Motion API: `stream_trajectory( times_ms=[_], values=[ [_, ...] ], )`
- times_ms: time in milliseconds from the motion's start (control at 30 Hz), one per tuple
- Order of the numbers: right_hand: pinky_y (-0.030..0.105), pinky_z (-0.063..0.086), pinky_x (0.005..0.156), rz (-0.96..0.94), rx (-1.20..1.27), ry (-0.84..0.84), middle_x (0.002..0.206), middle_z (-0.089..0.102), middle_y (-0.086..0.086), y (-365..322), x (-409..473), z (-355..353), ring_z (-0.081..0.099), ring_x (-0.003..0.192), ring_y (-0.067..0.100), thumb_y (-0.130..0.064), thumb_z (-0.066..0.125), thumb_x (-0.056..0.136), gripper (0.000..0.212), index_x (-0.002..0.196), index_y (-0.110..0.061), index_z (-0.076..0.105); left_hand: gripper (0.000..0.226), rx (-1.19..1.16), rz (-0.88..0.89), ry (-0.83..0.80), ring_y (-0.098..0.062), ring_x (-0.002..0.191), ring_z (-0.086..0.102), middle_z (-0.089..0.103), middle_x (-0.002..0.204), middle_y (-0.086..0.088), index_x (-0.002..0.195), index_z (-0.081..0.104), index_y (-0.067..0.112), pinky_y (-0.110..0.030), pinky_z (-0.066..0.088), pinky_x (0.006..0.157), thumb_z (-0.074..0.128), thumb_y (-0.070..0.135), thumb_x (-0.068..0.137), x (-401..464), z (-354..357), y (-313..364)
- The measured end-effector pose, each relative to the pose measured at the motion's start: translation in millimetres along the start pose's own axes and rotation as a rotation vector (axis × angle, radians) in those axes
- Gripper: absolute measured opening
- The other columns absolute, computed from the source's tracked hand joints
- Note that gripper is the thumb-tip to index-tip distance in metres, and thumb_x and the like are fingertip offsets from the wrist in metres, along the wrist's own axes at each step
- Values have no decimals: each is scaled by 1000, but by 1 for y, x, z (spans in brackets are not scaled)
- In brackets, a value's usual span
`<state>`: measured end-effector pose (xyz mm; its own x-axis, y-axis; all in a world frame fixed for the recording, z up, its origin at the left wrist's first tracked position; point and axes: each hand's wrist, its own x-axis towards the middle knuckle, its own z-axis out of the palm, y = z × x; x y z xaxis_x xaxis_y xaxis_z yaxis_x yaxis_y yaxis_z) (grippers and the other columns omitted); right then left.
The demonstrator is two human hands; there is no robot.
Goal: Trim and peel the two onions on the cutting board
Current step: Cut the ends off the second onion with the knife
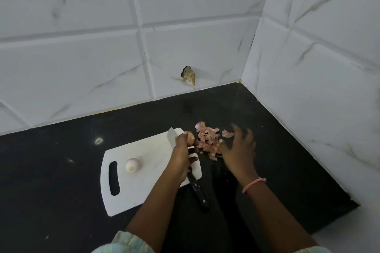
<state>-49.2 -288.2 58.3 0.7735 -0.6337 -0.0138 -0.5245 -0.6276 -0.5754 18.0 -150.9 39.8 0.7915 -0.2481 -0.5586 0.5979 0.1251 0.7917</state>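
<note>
Your left hand (182,150) grips onion (190,137); right hand (238,146) free, fingers spread. Knife (196,187) under wrist: nick risk.

A home kitchen corner: marbled white wall tiles (185,26) upper frame, black countertop (51,170) below, white cutting board (144,170) at centre.

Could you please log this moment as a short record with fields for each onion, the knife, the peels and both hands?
peeled onion: lies on the cutting board, near its handle slot
second onion: gripped by the left hand, some brown skin showing
knife: lies under the left hand, blade on the board, black handle off its edge
peels: heaped on the black counter beside the board
right hand: fingers spread, at the peels, holding nothing visible
</note>
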Motion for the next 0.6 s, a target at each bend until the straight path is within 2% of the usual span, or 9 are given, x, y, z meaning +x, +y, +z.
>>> stream_trajectory(
  times_ms=[67,133,167,267,367,500,600],
  values=[
    [41,42,102,-89,33,-95,141,36,9,-5,-11,12,40,128,29,-38,64,87,52,133,-22,46,35,71,117,75,-18,86,58,66,105,-5,118,55,17,-30,49,74,39,44,103,0,-18,-6],
    [37,45,99,-163,20,-253,137,40,4,-10,-27,27,43,125,23,-40,66,85,53,129,-21,46,28,190,272,127,-17,100,58,60,118,-1,123,45,20,-30,51,84,52,35,100,1,-36,-12],
    [36,45,98,-185,-6,-325,140,37,3,-12,-36,34,42,127,22,-41,68,83,55,129,-21,44,30,256,335,169,-15,104,57,58,118,2,121,45,21,-28,50,86,61,29,96,0,-47,-16],
    [37,47,95,-167,-51,-455,141,37,5,-13,-52,46,47,123,24,-40,71,82,59,129,-21,40,38,410,487,242,-8,102,61,59,106,12,112,49,19,-14,48,76,75,10,85,0,-74,-23],
    [39,50,90,-143,-22,-514,133,48,7,-15,-55,46,56,114,24,-37,68,85,53,126,-22,38,44,526,571,180,-1,103,61,59,111,15,117,53,21,-12,52,78,77,8,82,1,-91,-29],
    [33,49,81,-210,-103,-529,128,51,4,-22,-63,49,56,112,22,-44,73,78,70,131,-22,34,43,558,649,133,6,105,60,62,115,17,121,57,23,-13,52,87,77,15,84,2,-101,-40],
    [33,51,83,-293,-172,-450,122,56,6,-26,-73,57,59,106,21,-27,62,90,44,127,-19,40,42,544,657,136,7,107,59,62,114,19,122,58,25,-11,50,86,76,18,85,3,-104,-41]
  ],
)
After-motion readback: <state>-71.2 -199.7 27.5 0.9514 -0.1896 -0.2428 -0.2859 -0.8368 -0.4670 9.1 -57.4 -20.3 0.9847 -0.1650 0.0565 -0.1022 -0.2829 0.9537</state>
